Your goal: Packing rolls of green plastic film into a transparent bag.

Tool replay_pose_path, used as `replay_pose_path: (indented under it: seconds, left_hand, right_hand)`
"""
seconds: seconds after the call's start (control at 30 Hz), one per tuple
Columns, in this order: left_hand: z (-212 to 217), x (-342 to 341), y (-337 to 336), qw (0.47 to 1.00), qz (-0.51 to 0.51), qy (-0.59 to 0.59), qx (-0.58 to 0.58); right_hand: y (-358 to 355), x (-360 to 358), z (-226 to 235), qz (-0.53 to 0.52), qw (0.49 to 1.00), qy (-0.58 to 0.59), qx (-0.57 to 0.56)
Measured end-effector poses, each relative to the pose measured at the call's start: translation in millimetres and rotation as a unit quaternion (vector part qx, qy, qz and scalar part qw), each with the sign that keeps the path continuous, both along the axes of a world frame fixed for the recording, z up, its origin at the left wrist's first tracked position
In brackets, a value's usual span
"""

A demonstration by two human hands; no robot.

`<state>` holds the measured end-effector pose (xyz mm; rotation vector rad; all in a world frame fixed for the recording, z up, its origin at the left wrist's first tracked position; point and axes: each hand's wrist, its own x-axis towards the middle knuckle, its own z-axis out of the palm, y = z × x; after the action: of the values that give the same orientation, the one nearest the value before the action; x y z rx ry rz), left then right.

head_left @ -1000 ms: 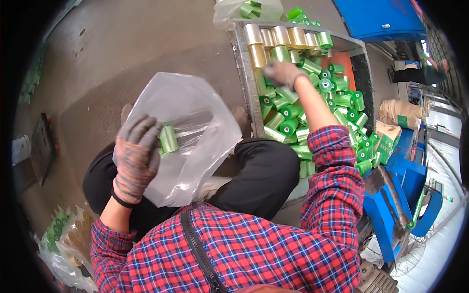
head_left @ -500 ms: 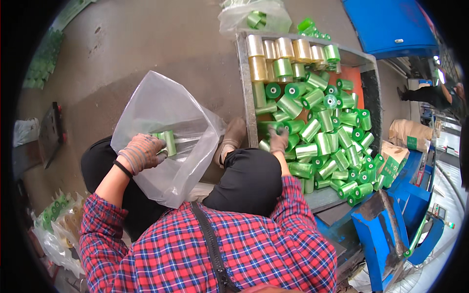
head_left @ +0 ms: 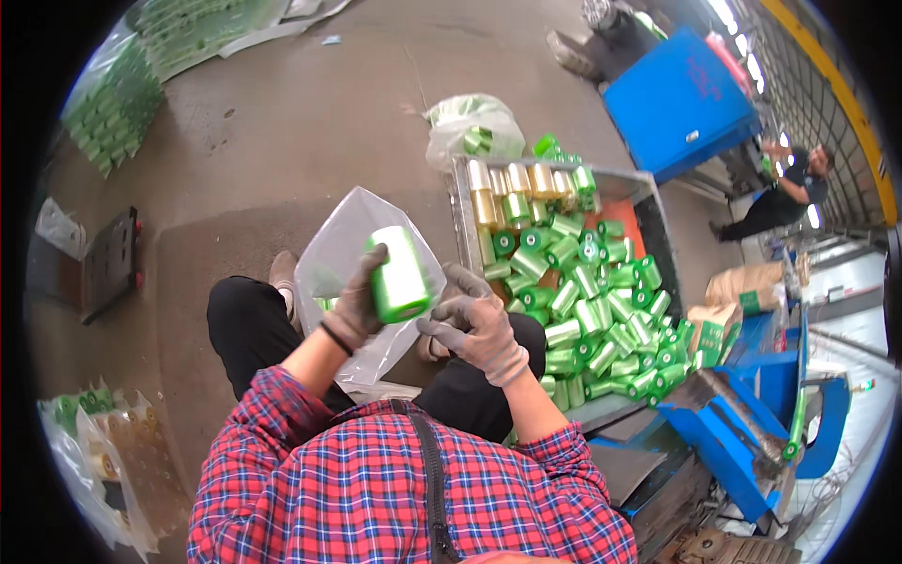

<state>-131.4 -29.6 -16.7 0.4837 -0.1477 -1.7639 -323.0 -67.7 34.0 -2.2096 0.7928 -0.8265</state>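
My gloved left hand is closed round a roll of shiny green film, raised over the clear plastic bag. The bag stands open between my knees, and a bit of green shows low inside it, mostly hidden by my hand. Just right of the roll, my gloved right hand has its fingers apart, bent toward the roll, with nothing in them. Beyond it, a grey-edged bin holds a loose heap of green film rolls, with yellowish rolls stacked along its far side.
Another plastic bag with green rolls lies behind the bin. A large blue box stands at the far right, where a person is standing. Bagged rolls sit at the lower left, near a dark wheeled platform.
My left hand has come up out of the bag and now holds a green roll. My right hand has left the heap and moved beside it. The view has shifted.
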Motion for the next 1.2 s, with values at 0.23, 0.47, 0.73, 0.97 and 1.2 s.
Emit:
replay_pose_path:
  seconds: [0.23,0.47,0.73,0.97,1.2]
  left_hand:
    - [-89,75,57,0.756,0.068,-0.626,0.178]
    - [-55,21,-43,0.474,-0.290,-0.830,-0.054]
    - [-292,-23,-75,0.385,-0.366,-0.847,0.007]
    - [-309,-157,-100,0.436,-0.405,-0.798,-0.093]
    - [-328,-69,-87,0.419,-0.299,-0.822,-0.244]
  right_hand:
    - [-79,25,-50,-0.155,0.858,0.477,0.107]
    - [-72,19,-11,-0.124,0.867,0.442,0.194]
    - [-78,11,-16,-0.111,0.898,0.332,0.268]
    - [-80,19,-31,-0.009,0.925,0.321,0.204]
    - [-134,-29,-14,-0.171,0.951,0.171,0.194]
